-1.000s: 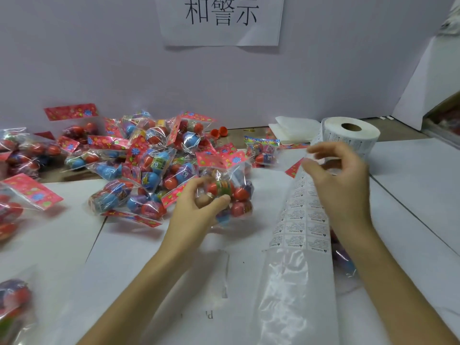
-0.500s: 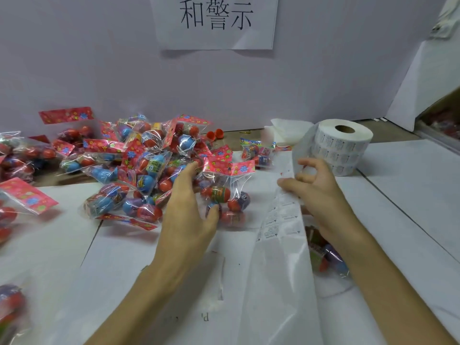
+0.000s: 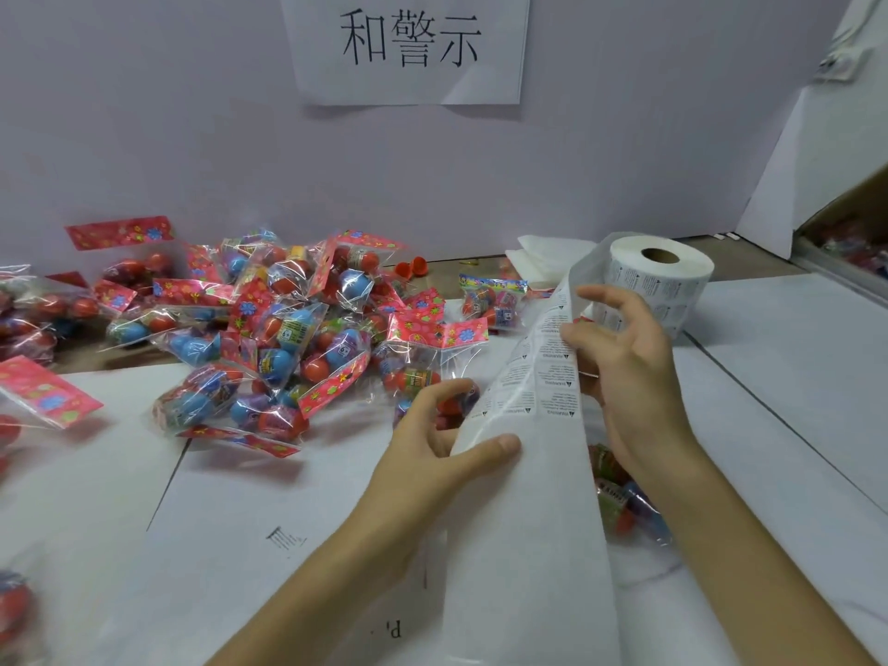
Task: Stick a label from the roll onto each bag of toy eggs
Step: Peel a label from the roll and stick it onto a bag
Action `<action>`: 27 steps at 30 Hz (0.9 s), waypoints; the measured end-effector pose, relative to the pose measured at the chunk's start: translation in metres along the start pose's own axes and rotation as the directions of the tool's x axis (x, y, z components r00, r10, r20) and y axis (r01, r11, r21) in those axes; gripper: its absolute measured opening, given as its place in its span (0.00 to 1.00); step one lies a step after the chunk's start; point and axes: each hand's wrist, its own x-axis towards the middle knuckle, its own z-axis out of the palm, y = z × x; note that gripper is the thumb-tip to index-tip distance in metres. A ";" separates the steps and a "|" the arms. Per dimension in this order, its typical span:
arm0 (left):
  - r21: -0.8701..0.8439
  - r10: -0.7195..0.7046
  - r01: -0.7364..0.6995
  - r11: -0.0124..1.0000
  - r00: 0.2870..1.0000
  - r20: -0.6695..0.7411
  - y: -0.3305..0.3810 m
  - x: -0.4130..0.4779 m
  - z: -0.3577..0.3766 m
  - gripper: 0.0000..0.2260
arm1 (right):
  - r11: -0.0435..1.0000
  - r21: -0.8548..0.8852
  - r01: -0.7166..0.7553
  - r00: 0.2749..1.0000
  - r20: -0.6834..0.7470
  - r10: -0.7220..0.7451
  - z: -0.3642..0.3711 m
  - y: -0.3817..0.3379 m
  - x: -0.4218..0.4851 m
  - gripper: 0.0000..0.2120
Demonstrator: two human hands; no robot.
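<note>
Lilac-grey partition wall (image 3: 192, 137) closes off the rear of the station and carries a white paper sign printed with black characters (image 3: 408, 45). Below it lies the white paper-covered bench (image 3: 793, 377).

A loose pile of clear plastic bags of coloured toy eggs with red floral header cards (image 3: 269, 329) occupies the left and centre of the bench, with further bags spread out to the left edge.

A long white strip of label backing paper (image 3: 533, 497) runs from the near edge up to the white roll of printed labels (image 3: 658, 281), which stands on its end at the right rear. Printed labels show only on the upper part of the strip.

Left hand (image 3: 432, 454) grips the strip's left edge, thumb across the front and fingers curled behind it. Right hand (image 3: 624, 372) is at the strip's right edge beside the printed labels, thumb tip against the paper and the other fingers curved and spread. Whether it has a label pinched cannot be told.

One bag of eggs with a red header (image 3: 423, 358) lies just beyond the left fingers. Another bag of eggs (image 3: 620, 502) lies on the bench, partly hidden by the right forearm and the strip.

A smaller bag with a blue header (image 3: 492, 300) lies left of the roll. Two orange egg halves (image 3: 411, 267) sit at the rear, near the wall.
</note>
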 end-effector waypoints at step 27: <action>-0.293 0.183 -0.175 0.940 0.983 0.000 -0.005 0.009 -0.013 0.22 | 0.560 -0.508 0.654 0.753 0.509 -0.417 0.008 0.000 -0.017 0.09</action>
